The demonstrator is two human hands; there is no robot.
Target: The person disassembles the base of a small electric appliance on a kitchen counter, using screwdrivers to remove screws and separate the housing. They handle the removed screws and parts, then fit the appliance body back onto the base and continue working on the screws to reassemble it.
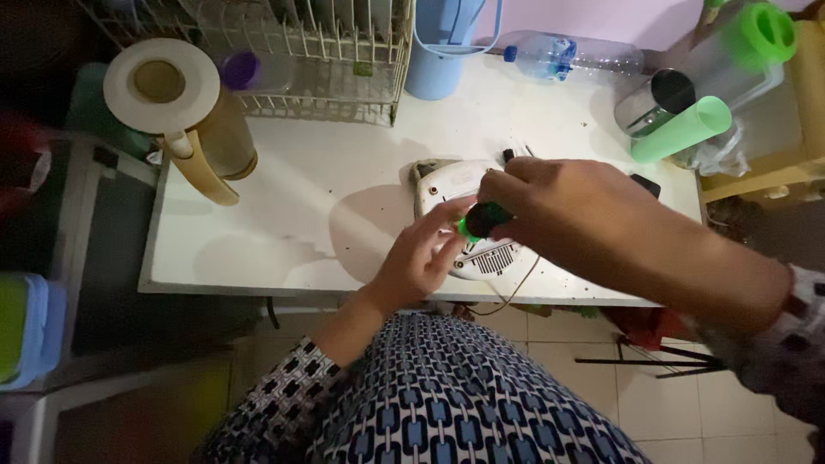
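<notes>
Right hand [537, 202] curled in a grip, left hand [421, 253] fingers extended beside it.

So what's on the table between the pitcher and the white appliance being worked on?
Nothing stands there: in the head view the white table is bare between the pitcher and the white appliance, apart from shadows and a few dark specks.

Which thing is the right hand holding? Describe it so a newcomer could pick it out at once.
Start at the white table, then find the white appliance lying near its front edge. Directly above it, the right hand holds a screwdriver with a black-and-green handle, while the left hand steadies the appliance. It is the only green thing between the hands.
</notes>
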